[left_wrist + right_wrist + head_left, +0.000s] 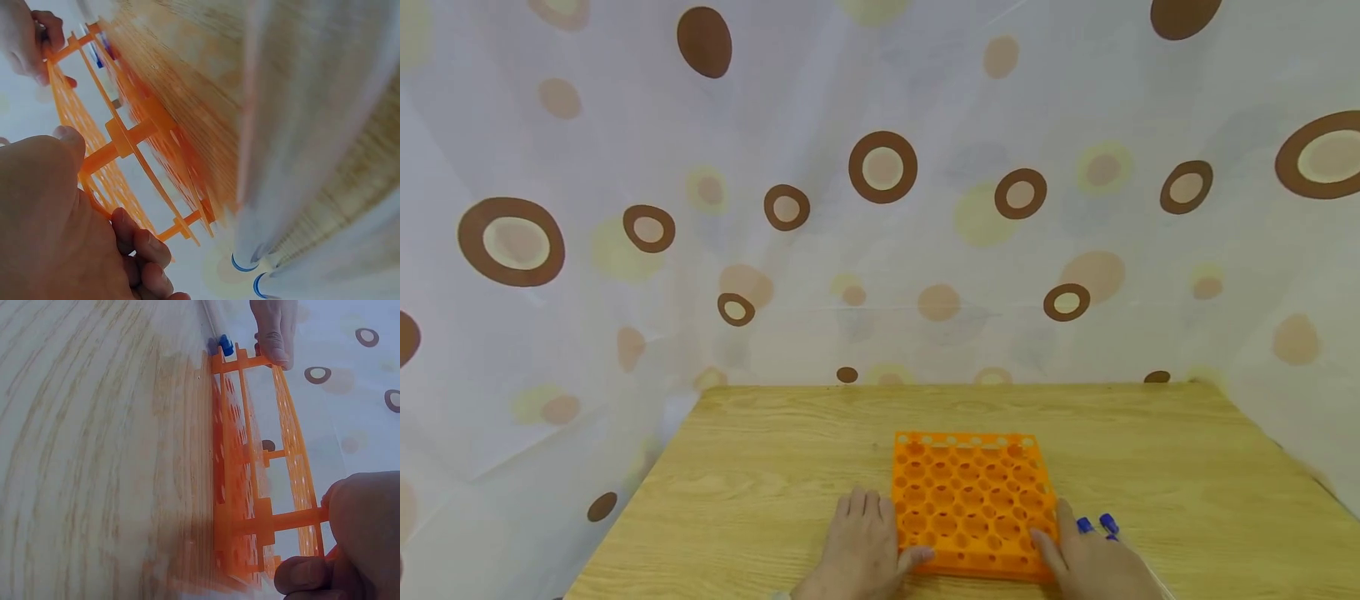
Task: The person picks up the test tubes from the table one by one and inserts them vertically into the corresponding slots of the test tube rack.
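Resting between fingers point(859, 504): orange rack point(967, 512)

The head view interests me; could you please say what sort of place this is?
Probably an improvised tabletop workspace, perhaps for lab-type handling: a wood-grain table, a circle-patterned sheet behind it, and an orange rack with blue caps nearby.

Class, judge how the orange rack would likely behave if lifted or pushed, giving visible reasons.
The rack is probably light for its size, being largely holes and open sides. It seems stiff: its edges look straight. Broad and low, it would likely slide rather than tip.
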`<state>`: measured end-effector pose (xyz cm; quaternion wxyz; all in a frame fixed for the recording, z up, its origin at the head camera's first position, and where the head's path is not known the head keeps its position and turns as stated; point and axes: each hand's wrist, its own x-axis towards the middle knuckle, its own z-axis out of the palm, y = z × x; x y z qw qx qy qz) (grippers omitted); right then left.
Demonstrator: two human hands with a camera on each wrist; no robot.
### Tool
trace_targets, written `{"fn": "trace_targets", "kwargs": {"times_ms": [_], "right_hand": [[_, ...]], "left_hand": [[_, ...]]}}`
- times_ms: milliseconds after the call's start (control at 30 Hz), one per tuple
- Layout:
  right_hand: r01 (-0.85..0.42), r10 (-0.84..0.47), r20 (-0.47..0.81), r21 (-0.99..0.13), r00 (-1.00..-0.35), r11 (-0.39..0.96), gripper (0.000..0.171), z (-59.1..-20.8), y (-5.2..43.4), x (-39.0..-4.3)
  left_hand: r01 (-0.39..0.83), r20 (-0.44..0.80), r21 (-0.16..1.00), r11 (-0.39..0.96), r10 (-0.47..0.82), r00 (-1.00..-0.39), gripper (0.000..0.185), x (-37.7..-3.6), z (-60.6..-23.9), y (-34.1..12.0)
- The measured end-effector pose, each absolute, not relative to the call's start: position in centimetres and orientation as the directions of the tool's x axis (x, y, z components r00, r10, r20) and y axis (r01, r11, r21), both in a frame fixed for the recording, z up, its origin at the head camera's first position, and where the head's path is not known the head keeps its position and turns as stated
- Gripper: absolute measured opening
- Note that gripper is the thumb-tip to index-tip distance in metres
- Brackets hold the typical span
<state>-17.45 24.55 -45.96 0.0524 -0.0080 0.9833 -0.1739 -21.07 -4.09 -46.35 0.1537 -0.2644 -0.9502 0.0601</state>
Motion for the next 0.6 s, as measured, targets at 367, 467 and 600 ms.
{"fn": "trace_targets", "kwargs": {"times_ms": [367,467,600], "right_hand": [[0.053,-0.044,-0.226,-0.407,-0.973,0.912,0.086,-45.8,25.1,-17.9],[0.050,-0.070,-0.243,-0.452,-0.967,0.890,0.089,-45.9,25.6,-18.1],[0.044,-0.103,-0.269,-0.489,-0.958,0.871,0.091,-45.7,26.3,-18.2]], "left_hand": [[0.461,0.273,-0.256,0.850,0.521,-0.809,0.072,-21.2,-46.8,-4.1],[0.456,0.284,-0.275,0.846,0.525,-0.802,0.072,-21.2,-46.8,-4.0],[0.454,0.290,-0.286,0.844,0.528,-0.798,0.072,-21.2,-46.8,-4.0]]}}
